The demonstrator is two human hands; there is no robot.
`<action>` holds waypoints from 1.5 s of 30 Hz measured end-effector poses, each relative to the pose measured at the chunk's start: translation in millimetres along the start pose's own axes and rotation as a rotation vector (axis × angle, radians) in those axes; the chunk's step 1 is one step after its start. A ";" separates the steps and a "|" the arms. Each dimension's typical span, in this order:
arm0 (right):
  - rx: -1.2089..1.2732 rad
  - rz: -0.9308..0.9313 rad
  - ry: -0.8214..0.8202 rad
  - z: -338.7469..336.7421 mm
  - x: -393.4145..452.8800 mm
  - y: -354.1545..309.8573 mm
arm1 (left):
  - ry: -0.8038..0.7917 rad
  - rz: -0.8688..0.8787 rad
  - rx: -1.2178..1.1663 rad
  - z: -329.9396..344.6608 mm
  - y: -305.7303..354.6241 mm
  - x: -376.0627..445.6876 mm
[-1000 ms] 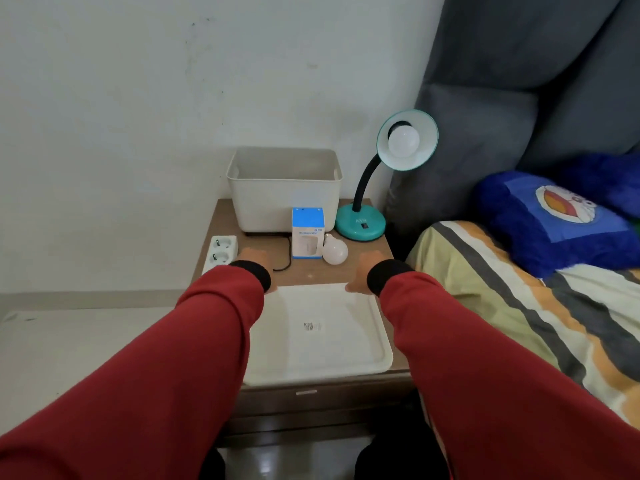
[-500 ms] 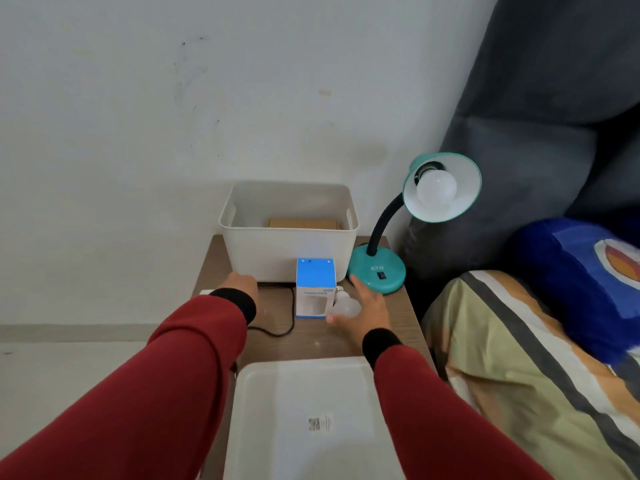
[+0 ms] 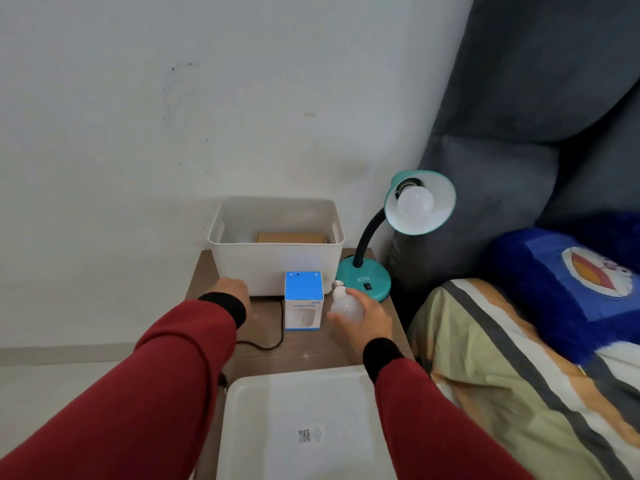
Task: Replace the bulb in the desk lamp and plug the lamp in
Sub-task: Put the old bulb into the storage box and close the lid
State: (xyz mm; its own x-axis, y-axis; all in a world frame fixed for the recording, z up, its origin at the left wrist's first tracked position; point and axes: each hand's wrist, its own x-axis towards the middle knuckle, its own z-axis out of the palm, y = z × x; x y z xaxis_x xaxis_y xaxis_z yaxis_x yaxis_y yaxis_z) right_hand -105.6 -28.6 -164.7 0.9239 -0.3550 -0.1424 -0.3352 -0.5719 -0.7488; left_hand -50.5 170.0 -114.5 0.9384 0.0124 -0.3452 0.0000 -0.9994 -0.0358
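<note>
Holding: our right hand (image 3: pixel 363 318) wraps the spare bulb (image 3: pixel 344 304); left hand's (image 3: pixel 230 289) grip unclear.
Desk (image 3: pixel 311 348): brown, against the white wall (image 3: pixel 207 98).
Beside: bed (image 3: pixel 519 375).

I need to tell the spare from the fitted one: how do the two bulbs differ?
The bulb in the right hand is loose, its screw base bare and pointing away; the lamp bulb is seated in the teal lamp, base hidden, globe facing out. Both are frosted white globes, unlit.
</note>
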 end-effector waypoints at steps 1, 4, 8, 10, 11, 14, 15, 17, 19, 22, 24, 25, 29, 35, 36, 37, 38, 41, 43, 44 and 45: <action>0.023 -0.013 0.017 -8.7 -3.7 -7.4 | 0.016 0.008 -0.003 -9.8 0.3 -4.5; 0.054 -0.062 0.043 -31.7 -8.4 -33.7 | 0.073 0.030 -0.030 -40.4 1.1 -11.2; 0.051 -0.140 0.074 -56.3 -5.2 -75.6 | 0.168 0.038 -0.046 -88.0 3.3 -12.9; 0.072 -0.167 0.056 -63.3 2.2 -95.3 | 0.204 0.027 -0.092 -107.4 2.8 -6.7; 0.085 -0.180 0.042 -65.2 7.6 -104.3 | 0.219 0.016 -0.109 -115.5 2.1 -2.3; 0.073 -0.203 -0.009 -63.9 31.1 -126.3 | 0.237 -0.003 -0.140 -132.5 -0.2 17.2; 0.063 -0.210 -0.029 -61.6 41.3 -132.5 | 0.236 -0.013 -0.153 -136.1 -1.0 25.7; 0.043 -0.209 -0.084 -54.5 64.1 -141.4 | 0.230 -0.034 -0.172 -139.4 -2.2 46.4; 0.005 -0.201 -0.149 -43.6 89.5 -145.5 | 0.220 -0.054 -0.188 -139.9 -2.5 68.9; -0.025 -0.165 -0.238 -24.0 124.9 -145.0 | 0.196 -0.071 -0.200 -134.4 -1.1 101.1; -0.058 -0.145 -0.286 -11.4 144.3 -141.5 | 0.181 -0.074 -0.201 -125.3 0.9 121.4; -0.075 -0.139 -0.312 -5.2 152.1 -139.4 | 0.171 -0.067 -0.201 -120.1 2.0 130.1; -0.144 -0.128 -0.382 15.9 172.8 -128.4 | 0.156 0.009 -0.196 -99.3 5.6 157.5; -0.233 -0.118 -0.418 26.1 181.0 -123.3 | 0.131 0.031 -0.154 -82.3 7.9 174.0; -0.248 -0.121 -0.427 25.6 180.5 -124.0 | 0.145 0.025 -0.152 -79.9 8.8 176.6; -0.271 -0.120 -0.442 25.6 181.0 -124.8 | 0.152 0.018 -0.157 -78.3 9.3 178.1; -0.301 -0.118 -0.464 24.7 180.5 -125.5 | 0.150 0.022 -0.166 -79.2 9.4 176.5; -0.424 -0.123 -0.492 20.6 176.9 -131.8 | 0.119 0.036 -0.179 -89.0 10.0 162.8; -0.518 -0.131 -0.475 17.4 171.9 -139.2 | 0.134 0.036 -0.164 -96.7 11.3 156.6; -0.565 -0.137 -0.463 15.8 169.8 -143.3 | 0.148 0.025 -0.149 -100.8 11.7 152.2; -0.613 -0.140 -0.454 13.4 167.4 -147.5 | 0.165 0.005 -0.134 -105.0 11.7 147.3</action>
State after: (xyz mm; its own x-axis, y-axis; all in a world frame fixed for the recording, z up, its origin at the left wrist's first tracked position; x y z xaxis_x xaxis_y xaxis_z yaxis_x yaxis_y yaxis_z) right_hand 101.0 6.2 -86.8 0.9059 0.0125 -0.4234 -0.1299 -0.9432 -0.3058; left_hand 123.9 156.6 -67.2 0.9824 0.0131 -0.1865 0.0311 -0.9951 0.0941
